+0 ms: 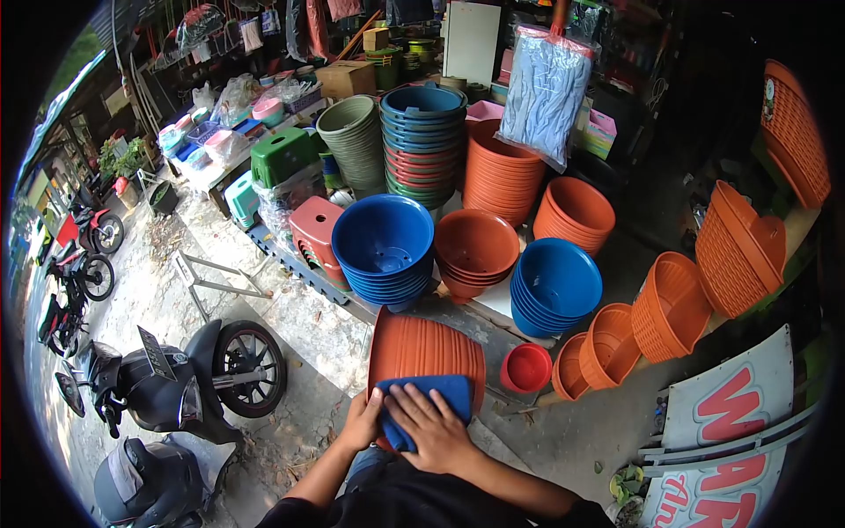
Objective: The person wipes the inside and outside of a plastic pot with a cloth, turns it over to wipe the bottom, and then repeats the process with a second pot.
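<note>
An orange ribbed plant pot (425, 345) is tilted on its side in front of my body, near my lap. My left hand (360, 422) grips its left side close to me, thumb up along the wall and the other fingers mostly hidden. A folded blue cloth (451, 392) lies against the near part of the pot's wall. Over that cloth my right hand (429, 429) holds it pressed to the pot, with the fingers slightly spread. The pot's near end is partly covered by the cloth and my hands.
Stacked blue pots (385, 238), orange pots (477, 246) and more blue pots (556, 286) stand just ahead. A small red pot (526, 368) sits to the right, beside a row of orange woven-pattern planters (671, 304). A parked motorcycle (167, 387) is at left, a lettered banner (722, 422) at right.
</note>
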`<state>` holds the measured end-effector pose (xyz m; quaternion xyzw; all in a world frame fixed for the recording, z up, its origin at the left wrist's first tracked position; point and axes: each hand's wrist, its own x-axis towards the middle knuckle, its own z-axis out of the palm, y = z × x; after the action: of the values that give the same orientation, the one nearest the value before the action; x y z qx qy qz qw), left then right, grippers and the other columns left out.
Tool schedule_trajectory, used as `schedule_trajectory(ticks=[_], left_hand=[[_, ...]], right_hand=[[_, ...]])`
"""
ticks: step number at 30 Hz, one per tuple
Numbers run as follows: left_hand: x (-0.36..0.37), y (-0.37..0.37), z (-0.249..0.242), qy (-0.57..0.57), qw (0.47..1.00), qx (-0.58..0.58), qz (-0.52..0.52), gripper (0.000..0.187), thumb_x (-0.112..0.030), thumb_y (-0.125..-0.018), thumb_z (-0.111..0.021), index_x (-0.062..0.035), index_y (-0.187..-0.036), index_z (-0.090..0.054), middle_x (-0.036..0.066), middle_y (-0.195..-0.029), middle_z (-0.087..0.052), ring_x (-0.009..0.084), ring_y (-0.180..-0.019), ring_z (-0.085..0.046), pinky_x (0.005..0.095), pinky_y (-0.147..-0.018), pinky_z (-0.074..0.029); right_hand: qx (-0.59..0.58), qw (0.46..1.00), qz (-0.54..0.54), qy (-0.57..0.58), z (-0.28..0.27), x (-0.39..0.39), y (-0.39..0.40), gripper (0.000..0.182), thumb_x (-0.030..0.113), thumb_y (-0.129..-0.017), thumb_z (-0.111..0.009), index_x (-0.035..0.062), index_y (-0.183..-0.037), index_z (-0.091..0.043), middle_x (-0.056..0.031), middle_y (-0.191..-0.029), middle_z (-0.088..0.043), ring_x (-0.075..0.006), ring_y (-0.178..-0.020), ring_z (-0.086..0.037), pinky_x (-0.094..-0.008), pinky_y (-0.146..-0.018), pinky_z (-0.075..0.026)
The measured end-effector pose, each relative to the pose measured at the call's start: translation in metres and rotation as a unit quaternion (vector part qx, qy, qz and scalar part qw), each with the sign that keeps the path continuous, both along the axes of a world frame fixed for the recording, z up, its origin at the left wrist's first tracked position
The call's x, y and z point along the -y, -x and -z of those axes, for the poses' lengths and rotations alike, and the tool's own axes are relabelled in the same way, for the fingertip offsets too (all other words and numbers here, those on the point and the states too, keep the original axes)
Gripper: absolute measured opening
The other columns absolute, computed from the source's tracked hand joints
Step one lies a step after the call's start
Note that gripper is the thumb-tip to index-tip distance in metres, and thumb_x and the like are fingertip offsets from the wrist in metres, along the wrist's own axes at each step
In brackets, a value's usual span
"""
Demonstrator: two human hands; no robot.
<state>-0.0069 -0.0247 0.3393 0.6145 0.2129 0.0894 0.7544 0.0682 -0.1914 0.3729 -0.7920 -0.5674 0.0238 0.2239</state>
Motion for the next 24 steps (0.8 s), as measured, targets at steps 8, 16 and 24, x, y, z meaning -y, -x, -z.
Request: schedule_trajectory(ticks=[8, 16, 24], left_hand=[[0.011, 0.017, 0.027, -0.206, 0.978, 0.007, 0.025, 0.060, -0.047, -0.104, -0.025, -0.0042, -0.068, -0.046, -0.001, -0.057, -0.043, 0.0084, -0.055, -0.039, 0.0303, -0.048, -0.035], [0.022, 0.040, 0.015, -0.233, 0.969, 0.031, 0.079, 0.058, -0.045, -0.103, -0.031, -0.0046, -0.064, -0.043, 0.001, -0.053, -0.039, 0.0109, -0.050, -0.037, 0.0319, -0.045, -0.032], [0.018, 0.018, 0.004, -0.181, 0.973, 0.006, 0.140, 0.058, -0.049, -0.102, -0.033, -0.0023, -0.071, -0.049, -0.001, -0.061, -0.043, 0.0096, -0.060, -0.041, 0.0318, -0.052, -0.037]], right_hand=[[0.020, 1.000, -0.005, 0.005, -0.044, -0.018, -0.050, 0.084, 0.040, -0.079, -0.064, 0.0071, -0.148, -0.030, -0.0148, -0.152, -0.033, -0.0297, -0.142, -0.028, -0.0482, -0.114, -0.020], [-0.514, 0.842, 0.144, 0.085, 0.020, -0.013, -0.170, 0.050, 0.039, -0.095, -0.050, 0.0018, -0.127, -0.056, -0.0164, -0.120, -0.062, -0.0246, -0.109, -0.060, -0.0341, -0.098, -0.043], [-0.401, 0.882, 0.224, 0.104, 0.016, -0.022, -0.180, 0.062, 0.050, -0.094, -0.045, -0.0032, -0.123, -0.059, -0.0204, -0.114, -0.066, -0.0292, -0.111, -0.060, -0.0356, -0.098, -0.041]])
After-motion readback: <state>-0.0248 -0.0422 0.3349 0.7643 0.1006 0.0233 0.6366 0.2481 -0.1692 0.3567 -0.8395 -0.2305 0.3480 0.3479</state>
